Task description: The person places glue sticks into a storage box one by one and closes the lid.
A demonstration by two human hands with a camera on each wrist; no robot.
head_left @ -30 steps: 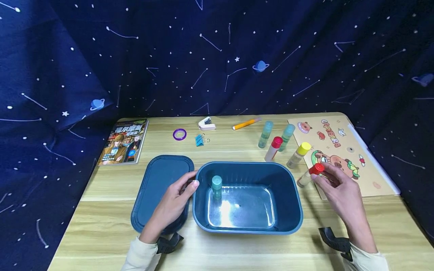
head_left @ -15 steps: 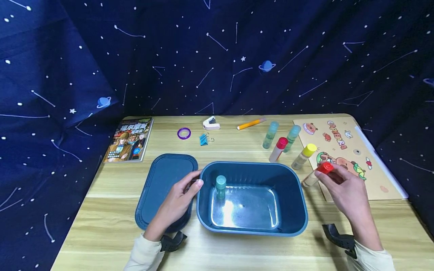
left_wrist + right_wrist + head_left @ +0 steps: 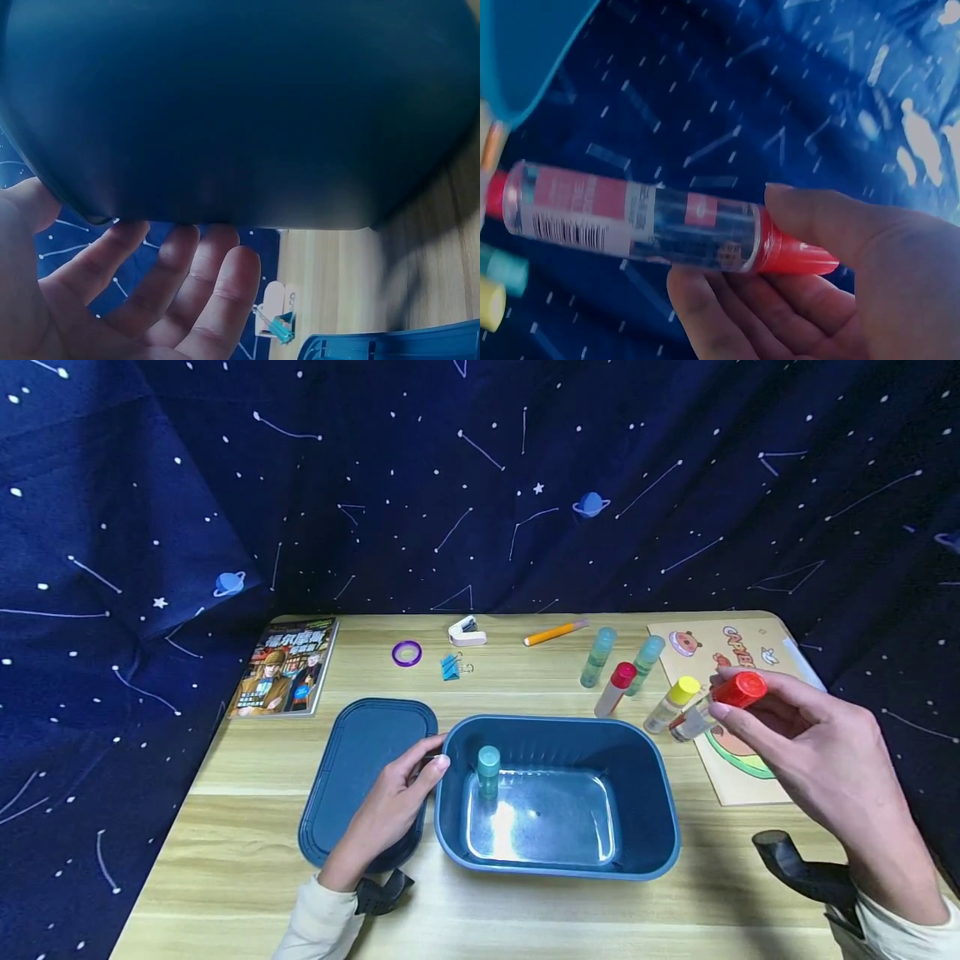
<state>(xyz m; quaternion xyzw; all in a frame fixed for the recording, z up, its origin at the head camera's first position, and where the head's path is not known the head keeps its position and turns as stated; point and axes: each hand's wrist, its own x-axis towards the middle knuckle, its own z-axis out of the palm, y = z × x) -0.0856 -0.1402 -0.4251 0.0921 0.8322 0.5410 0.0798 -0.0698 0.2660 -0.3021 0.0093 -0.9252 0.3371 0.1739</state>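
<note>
In the head view, my left hand (image 3: 393, 802) rests against the left rim of a dark blue bin (image 3: 555, 870). Its relaxed fingers (image 3: 221, 292) touch the bin's outer wall in the left wrist view. My right hand (image 3: 825, 752) holds a clear bottle with a red cap (image 3: 738, 690), tilted above the table to the right of the bin. The right wrist view shows thumb and fingers round the cap end and a barcode label on the bottle (image 3: 577, 210). One green-capped bottle (image 3: 488, 772) stands inside the bin, near its left end.
Behind the bin stand two teal bottles (image 3: 598, 657), a red-capped bottle (image 3: 616, 690) and a yellow-capped bottle (image 3: 672, 704). A blue lid (image 3: 360, 768) lies left. Further back are a book (image 3: 285, 668), purple ring (image 3: 407, 653), binder clip (image 3: 452, 667), white stapler (image 3: 467, 631), orange pen (image 3: 555, 633) and capybara folder (image 3: 738, 772).
My right hand has lifted the red-capped bottle off the table and brought it up and rightward, tilted. The left hand stays at the bin's rim. The head view has shifted slightly.
</note>
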